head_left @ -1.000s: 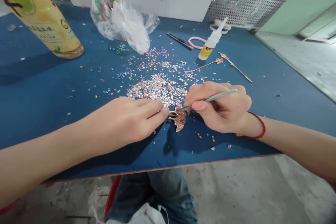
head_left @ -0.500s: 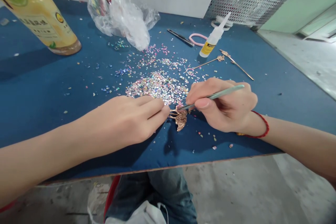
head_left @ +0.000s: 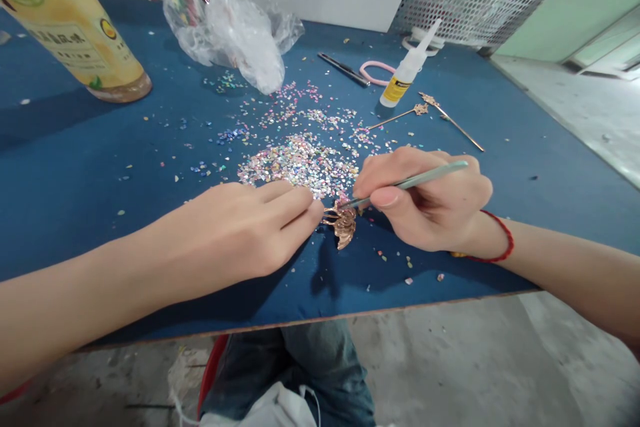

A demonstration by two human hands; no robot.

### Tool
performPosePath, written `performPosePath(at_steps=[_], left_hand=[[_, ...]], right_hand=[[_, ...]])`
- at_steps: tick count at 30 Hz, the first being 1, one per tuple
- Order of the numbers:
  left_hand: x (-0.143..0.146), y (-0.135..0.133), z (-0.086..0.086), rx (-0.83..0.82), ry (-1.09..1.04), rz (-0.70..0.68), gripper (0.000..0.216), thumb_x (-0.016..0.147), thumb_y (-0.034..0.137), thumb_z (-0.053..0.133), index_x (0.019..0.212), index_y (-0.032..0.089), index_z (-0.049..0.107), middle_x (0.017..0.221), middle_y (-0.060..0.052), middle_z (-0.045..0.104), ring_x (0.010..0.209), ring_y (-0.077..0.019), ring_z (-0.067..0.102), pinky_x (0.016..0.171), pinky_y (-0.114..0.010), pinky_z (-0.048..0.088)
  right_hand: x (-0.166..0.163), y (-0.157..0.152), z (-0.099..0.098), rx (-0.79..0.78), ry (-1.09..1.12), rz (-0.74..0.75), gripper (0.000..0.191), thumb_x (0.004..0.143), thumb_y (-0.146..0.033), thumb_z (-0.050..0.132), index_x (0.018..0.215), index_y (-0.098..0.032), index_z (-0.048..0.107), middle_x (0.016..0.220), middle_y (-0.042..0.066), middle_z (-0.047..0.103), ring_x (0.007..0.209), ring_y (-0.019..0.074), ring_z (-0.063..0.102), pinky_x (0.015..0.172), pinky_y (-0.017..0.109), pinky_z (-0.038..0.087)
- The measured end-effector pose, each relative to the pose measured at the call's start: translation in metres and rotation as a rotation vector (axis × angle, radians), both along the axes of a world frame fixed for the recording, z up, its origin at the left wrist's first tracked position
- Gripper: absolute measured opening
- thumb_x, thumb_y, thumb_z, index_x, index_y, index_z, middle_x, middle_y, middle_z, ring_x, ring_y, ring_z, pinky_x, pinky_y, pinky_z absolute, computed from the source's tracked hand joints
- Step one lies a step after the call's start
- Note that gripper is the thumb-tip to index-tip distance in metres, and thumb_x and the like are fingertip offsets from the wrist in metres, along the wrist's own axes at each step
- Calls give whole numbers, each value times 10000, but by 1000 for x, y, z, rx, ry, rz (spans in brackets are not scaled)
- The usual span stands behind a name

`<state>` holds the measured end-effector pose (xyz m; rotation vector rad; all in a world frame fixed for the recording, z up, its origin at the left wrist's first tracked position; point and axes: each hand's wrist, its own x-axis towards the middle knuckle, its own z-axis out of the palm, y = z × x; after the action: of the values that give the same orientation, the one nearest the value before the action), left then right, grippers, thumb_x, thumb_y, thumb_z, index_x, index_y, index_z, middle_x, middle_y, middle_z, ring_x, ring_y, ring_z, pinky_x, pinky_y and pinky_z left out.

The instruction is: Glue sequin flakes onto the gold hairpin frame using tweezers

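Between my hands is a rose-gold metal hair fork with a leaf- or wing-shaped ornament; its thin prongs run into the fingers of my left hand, which is closed on them. My right hand pinches pale green tweezers like a pen, and their dark tip touches the upper part of the ornament, where pinkish bits show. Right behind my fingers spreads a heap of shiny iridescent shell-like flakes. What the prongs do inside my left fingers is hidden.
Behind the heap lie a crumpled clear plastic bag, a black pen, a pink ring band and a glue bottle. Two rose-gold hair sticks lie right. A yellow drink bottle stands left on the blue table.
Hardly anything differs. The view has shifted very slightly; both hands, the tweezers and the ornament keep their places.
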<state>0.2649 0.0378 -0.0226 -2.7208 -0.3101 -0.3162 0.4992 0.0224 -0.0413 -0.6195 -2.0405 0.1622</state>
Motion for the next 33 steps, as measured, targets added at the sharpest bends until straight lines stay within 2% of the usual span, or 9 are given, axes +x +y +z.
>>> performPosePath(at_steps=[6, 11, 16, 20, 24, 29, 33], left_hand=[[0, 3, -3, -9, -49, -45, 449, 968, 25, 207, 1015, 98, 648, 762, -52, 579, 679, -175, 562, 473, -291, 377], [-1, -1, -1, -50, 9, 33, 441, 973, 43, 224, 1094, 115, 642, 871, -77, 652, 788, -181, 623, 521, -276, 443], [-1, -2, 0, -62, -3, 30, 481, 967, 34, 185, 1121, 110, 635, 917, -96, 674, 815, -194, 638, 535, -290, 454], [-2, 4, 0, -60, -21, -26, 492, 991, 66, 146, 1100, 90, 625, 911, -104, 669, 794, -199, 638, 511, -290, 425], [-4, 8, 1, -48, 2, -99, 476, 993, 74, 142, 1116, 98, 602, 896, -93, 662, 771, -187, 628, 493, -278, 408], [-3, 0, 3, -71, 38, 32, 392, 971, 32, 245, 1152, 121, 581, 947, -87, 675, 864, -184, 645, 552, -271, 450], [-1, -3, 6, -71, 34, 11, 391, 977, 21, 233, 1166, 88, 569, 899, -78, 663, 803, -174, 633, 548, -277, 459]], right_hand=[[-2, -1, 3, 9, -15, 2, 251, 997, -275, 510, 768, -190, 568, 625, -23, 576, 516, 72, 463, 489, 217, 440], [-1, -1, 1, -1, -37, -28, 279, 1014, -335, 473, 778, -204, 544, 645, -33, 570, 527, 70, 510, 515, 213, 473], [-1, -2, 1, -3, -77, -64, 311, 1026, -359, 439, 772, -206, 533, 666, -33, 594, 549, 62, 545, 550, 202, 495], [-1, -3, 2, -20, -69, -55, 299, 1021, -330, 457, 763, -204, 539, 643, -34, 583, 549, 64, 543, 550, 198, 488], [-2, -1, 2, -16, 3, 18, 263, 1003, -289, 502, 771, -183, 564, 643, -25, 576, 552, 64, 512, 530, 202, 460], [-2, 1, 1, -5, 65, 49, 261, 994, -257, 515, 762, -155, 578, 656, -15, 543, 562, 64, 470, 526, 211, 435], [-1, -1, 2, -13, 44, 12, 274, 999, -267, 505, 753, -161, 563, 664, -26, 533, 550, 57, 456, 513, 202, 422]])
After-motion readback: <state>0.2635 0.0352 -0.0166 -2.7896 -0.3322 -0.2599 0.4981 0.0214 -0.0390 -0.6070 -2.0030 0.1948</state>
